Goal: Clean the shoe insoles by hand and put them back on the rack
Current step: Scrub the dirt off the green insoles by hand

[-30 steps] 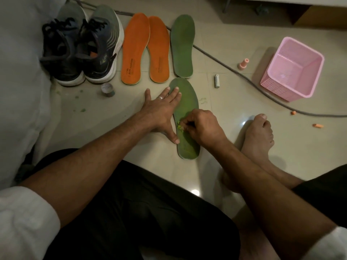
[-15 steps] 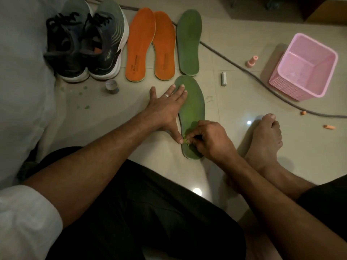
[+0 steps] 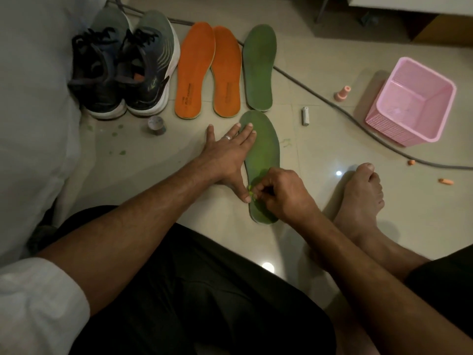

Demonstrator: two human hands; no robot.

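My left hand (image 3: 225,155) lies flat, pinning the green insole (image 3: 265,149) to the floor so my right hand (image 3: 284,196) can pinch off a yellow-green fleck (image 3: 251,192).

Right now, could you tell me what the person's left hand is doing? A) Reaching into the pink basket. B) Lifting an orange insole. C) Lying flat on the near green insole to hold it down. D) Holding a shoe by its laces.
C: the left hand lies open with straight fingers on the edge of the near green insole on the floor, while the right hand pinches at a small yellow-green bit on it.
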